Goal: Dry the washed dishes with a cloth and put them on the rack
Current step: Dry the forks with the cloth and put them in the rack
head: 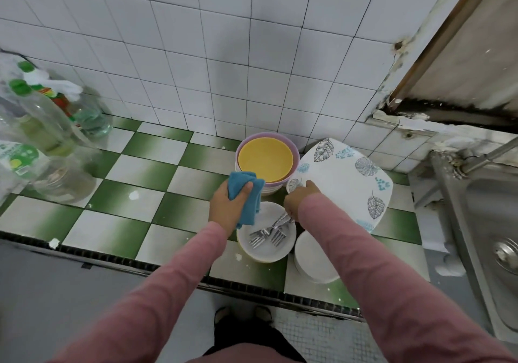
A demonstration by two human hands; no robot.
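Observation:
My left hand (228, 204) grips a folded blue cloth (246, 194) above the green-and-white tiled counter (134, 191). My right hand (298, 198) is curled round the handles of several forks (270, 232), whose tines lie in a white bowl (260, 250) at the counter's front. Behind the hands stands a stack of bowls with a yellow one (266, 161) on top. A large white plate with a leaf print (347, 183) lies to the right, partly under my right hand. A stack of white plates (308, 259) sits under my right forearm.
Several plastic bottles and a glass jar (44, 135) crowd the counter's left end. A steel sink (493, 222) with a tap is at the right. The tiled wall (224, 54) rises straight behind the dishes. No rack is in view.

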